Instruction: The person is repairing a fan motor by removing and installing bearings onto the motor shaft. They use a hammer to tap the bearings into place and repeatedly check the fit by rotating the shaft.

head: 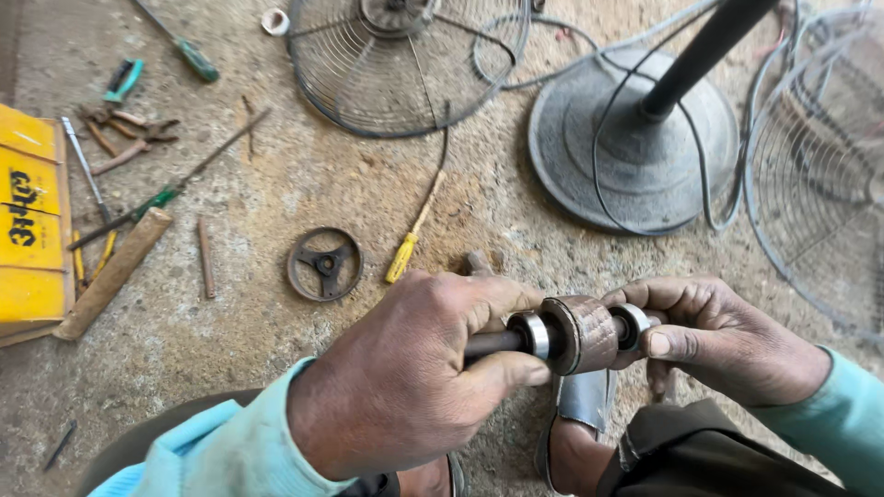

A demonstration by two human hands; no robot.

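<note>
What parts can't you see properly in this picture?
Head view only:
- Shaft: its left end is hidden inside the left hand.
- Shaft's other end: covered by the right hand.
- Fan guard: cut off by the right edge.
- Yellow box: cut off by the left edge.

Both hands are low and close together in front of the knees. Left hand (405, 368) is wrapped in a tight fist, thumb forward. Right hand (718, 336) pinches with thumb and curled fingers (668, 294), teal sleeves at both wrists.

Fan guard (405, 60), fan base (635, 156), yellow-handled screwdriver (402, 257).
</note>
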